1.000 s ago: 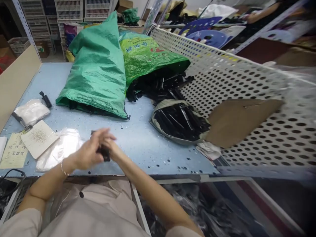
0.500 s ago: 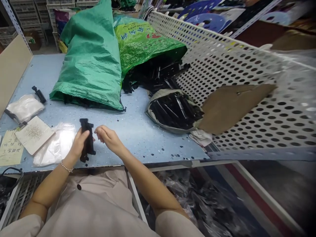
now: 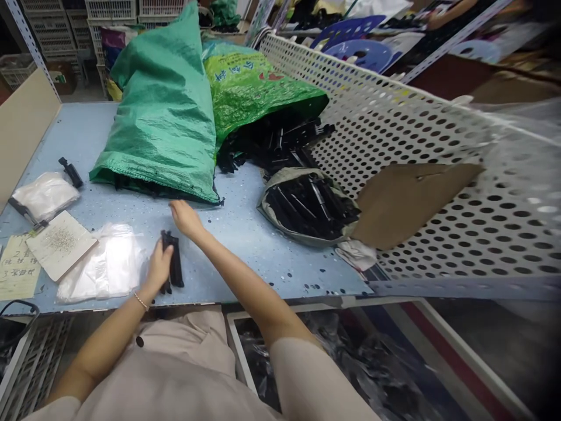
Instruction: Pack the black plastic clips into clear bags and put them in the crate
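Near the table's front edge, my left hand [image 3: 158, 268] is closed around black plastic parts [image 3: 176, 263], long and narrow, held side by side. My right hand [image 3: 186, 219] is farther back, just in front of the green woven sack [image 3: 162, 117]. Its fingers are curled together, and whatever they may hold is hidden. Left of my left hand lies a stack of clear plastic bags [image 3: 103, 263]. A grey-green cloth bag [image 3: 280, 225] full of similar black parts rests to the right of both hands.
A bright green sack [image 3: 254, 82] spills black parts [image 3: 284, 137] at the back. A white perforated panel [image 3: 421, 128] borders the right side, with brown cardboard [image 3: 412, 199] against it. On the left are a white square board [image 3: 61, 245], a handwritten note [image 3: 17, 269] and a bagged bundle [image 3: 44, 196].
My left hand has moved right and closer to the table's front edge with the black parts. My right hand has moved away from it, farther back toward the green woven sack.
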The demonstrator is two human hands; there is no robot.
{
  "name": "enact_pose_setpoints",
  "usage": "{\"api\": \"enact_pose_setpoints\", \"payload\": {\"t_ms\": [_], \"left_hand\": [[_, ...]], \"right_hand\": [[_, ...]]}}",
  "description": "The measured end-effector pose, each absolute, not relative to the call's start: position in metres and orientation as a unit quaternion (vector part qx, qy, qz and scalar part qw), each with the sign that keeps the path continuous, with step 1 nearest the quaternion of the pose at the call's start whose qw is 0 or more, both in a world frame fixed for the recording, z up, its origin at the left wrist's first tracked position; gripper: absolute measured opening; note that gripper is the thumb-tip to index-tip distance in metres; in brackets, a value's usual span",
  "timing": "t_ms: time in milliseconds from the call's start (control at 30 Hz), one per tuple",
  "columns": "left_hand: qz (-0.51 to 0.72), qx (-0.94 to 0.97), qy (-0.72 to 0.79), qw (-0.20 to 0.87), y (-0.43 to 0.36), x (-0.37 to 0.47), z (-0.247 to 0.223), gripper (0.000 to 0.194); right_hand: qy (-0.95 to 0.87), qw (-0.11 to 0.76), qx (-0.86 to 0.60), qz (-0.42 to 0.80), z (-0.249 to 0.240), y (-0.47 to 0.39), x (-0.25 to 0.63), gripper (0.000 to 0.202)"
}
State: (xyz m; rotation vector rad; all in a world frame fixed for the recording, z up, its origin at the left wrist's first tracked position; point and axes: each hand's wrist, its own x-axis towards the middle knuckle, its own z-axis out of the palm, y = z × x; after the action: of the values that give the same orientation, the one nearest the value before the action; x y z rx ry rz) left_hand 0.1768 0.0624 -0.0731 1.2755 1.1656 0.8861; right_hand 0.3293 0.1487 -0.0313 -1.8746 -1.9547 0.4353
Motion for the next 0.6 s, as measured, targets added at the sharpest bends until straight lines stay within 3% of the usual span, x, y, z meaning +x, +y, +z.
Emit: {"api": "enact_pose_setpoints", "payload": {"t_ms": [167,333,467,600], "left_hand": [[0.346,0.613,0.484,0.520,0.050,0.192,-0.091,0.063],[0.385,0.628,0.464,0.492,0.068,0.162,-0.078,0.054],[0.393,0.645,0.462,0.465,0.085,0.160,-0.066,0.046],[0.383,0.651,0.442,0.484,0.084,0.166,-0.064,0.042]], "right_hand": [[-0.741,0.085,-0.666,-0.013,-0.033,0.226,0.342,0.046],[-0.758,0.066,-0.649,-0.015,-0.045,0.206,0.360,0.038],[-0.754,0.084,-0.651,-0.021,-0.044,0.191,0.367,0.045],[-0.810,0.007,-0.586,0.012,-0.024,0.197,0.362,0.036]]}}
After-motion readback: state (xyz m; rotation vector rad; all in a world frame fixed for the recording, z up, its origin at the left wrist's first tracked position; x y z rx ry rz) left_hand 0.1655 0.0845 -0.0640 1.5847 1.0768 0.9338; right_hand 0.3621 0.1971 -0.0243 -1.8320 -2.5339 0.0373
